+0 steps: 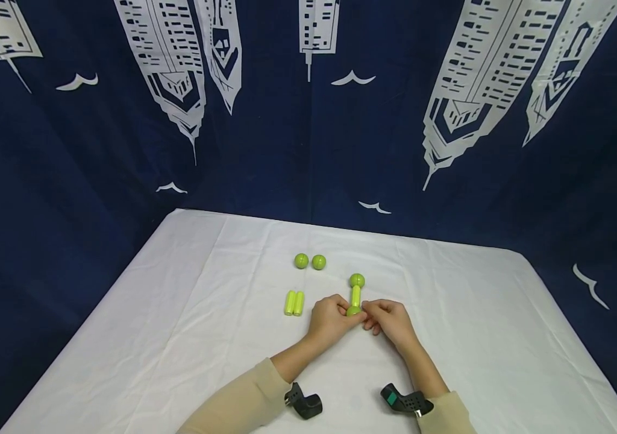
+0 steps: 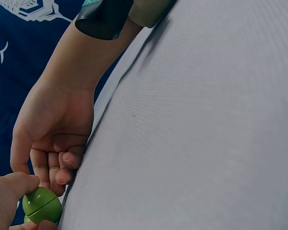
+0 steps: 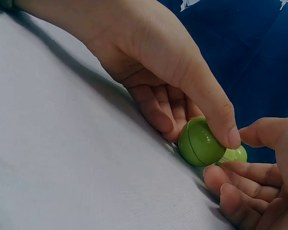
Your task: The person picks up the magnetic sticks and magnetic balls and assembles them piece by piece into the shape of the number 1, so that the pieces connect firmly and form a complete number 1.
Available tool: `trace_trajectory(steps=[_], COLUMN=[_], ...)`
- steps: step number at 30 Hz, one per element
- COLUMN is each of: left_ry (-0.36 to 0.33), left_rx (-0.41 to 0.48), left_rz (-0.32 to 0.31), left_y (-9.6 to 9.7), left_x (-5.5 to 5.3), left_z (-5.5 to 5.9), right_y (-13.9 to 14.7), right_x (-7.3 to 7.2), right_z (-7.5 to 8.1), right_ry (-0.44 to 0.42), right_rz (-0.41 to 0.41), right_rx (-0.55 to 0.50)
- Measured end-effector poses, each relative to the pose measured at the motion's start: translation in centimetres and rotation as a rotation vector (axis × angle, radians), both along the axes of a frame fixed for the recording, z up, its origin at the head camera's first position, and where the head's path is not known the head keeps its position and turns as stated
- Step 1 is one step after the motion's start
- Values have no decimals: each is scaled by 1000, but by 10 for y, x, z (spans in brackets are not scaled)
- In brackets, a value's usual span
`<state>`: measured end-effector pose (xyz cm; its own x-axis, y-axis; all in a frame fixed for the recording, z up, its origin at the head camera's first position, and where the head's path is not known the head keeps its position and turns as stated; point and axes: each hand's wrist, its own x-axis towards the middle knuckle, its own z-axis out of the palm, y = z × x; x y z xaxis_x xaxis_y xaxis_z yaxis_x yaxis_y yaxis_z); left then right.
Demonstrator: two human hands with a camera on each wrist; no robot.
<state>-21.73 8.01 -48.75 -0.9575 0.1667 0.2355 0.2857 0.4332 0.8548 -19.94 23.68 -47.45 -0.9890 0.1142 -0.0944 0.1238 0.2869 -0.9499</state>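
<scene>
In the head view, a light green stick [image 1: 355, 296] stands between a far green ball [image 1: 357, 280] and a near green ball [image 1: 353, 311], like a dumbbell lying on the cloth. My left hand [image 1: 331, 320] pinches the near ball; the left wrist view shows this ball [image 2: 42, 206] with a seam, between thumb and fingers. Close on the other side is my right hand [image 1: 391, 322], its fingers loosely bent beside the ball and gripping nothing visible. From the right wrist view, the left thumb presses on the seamed ball [image 3: 201, 142], with the right hand [image 3: 264, 177] alongside.
Two more green balls [image 1: 301, 261] sit side by side farther back on the white tablecloth [image 1: 222, 271]. Left of the hands lie two light green sticks [image 1: 294, 303], parallel and close together. A dark blue curtain [image 1: 287, 150] with white building prints hangs behind the table.
</scene>
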Motion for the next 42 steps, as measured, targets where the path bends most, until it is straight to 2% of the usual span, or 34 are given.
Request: trace_trajectory(steps=[9,17,27,33,38,40,42], left_ry=[-22,-13,-74,-81,-64,-33,10], left_rx=[-8,-16,-37,-114,-85,-69,-68], left_rz=[-12,-18,-94,-115,-141,-125,-77], left_y=[-1,-2,-11,-24,-43,-51,-60], left_x=[0,1,2,4,6,6,6], left_z=[0,2,6,5,11,14,17], right_y=[-4,-6,-6,-8,-8,-9,-9], right_x=[3,1,0,0,-1,-2,-2], right_z=[-2,0,-1,-1,-2,-2,-3], right_ry=[-23,-31,-37,-34,-49,-56,-60], right_rz=[73,97,128,116,84,78,74], right_rx=[62,69,69,75,77,78,80])
